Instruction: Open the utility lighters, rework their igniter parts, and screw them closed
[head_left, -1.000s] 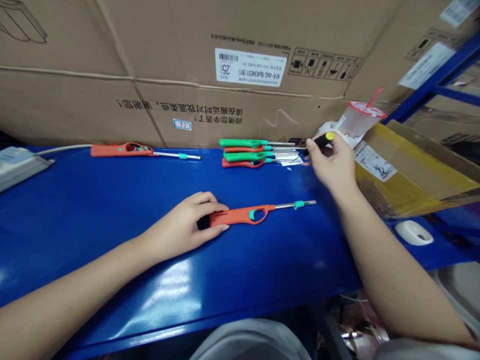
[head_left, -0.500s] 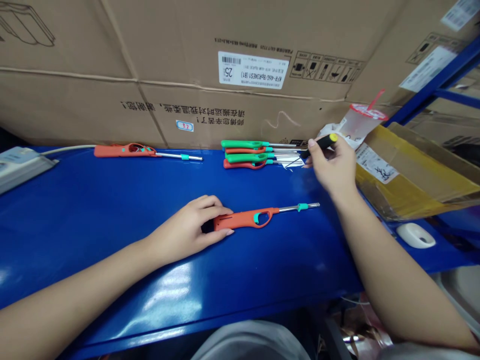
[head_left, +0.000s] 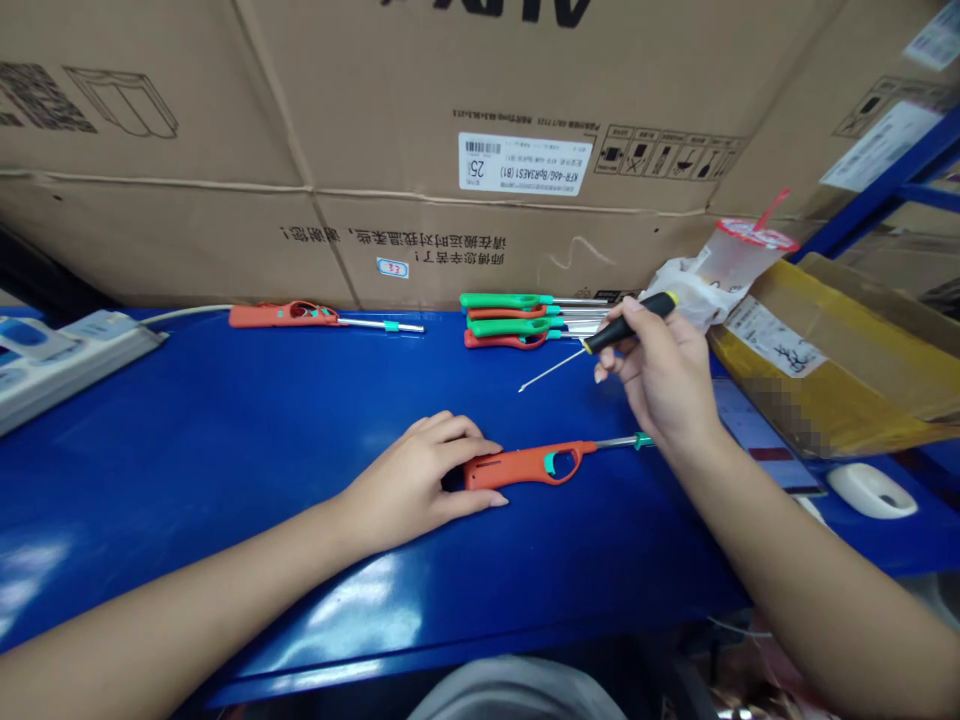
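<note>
An orange long-nosed gas lighter [head_left: 521,467] with a teal trigger lies flat on the blue table [head_left: 315,400]. My left hand [head_left: 431,470] grips its butt end between thumb and fingers. Above the lighter's metal tube, my right hand [head_left: 667,370] is closed around the black handle of a screwdriver [head_left: 628,322]. Its thin shaft slants down to the left, the tip apart from the lighter. My right hand partly hides the lighter's nozzle end. Several green and orange lighters [head_left: 510,328] lie stacked at the back, and another orange lighter [head_left: 283,315] lies farther left.
Large cardboard boxes [head_left: 390,120] form a wall behind the table. On the left sits a white power strip [head_left: 82,350] with a cable. To the right are a lidded cup [head_left: 739,255] with a straw, a yellow-taped carton [head_left: 862,350], a phone [head_left: 765,440] and a white oval object [head_left: 872,491].
My right hand has drawn the screwdriver back from the stacked lighters toward the held lighter, so its shaft now shows clearly. The view has shifted; my left hand keeps its grip.
</note>
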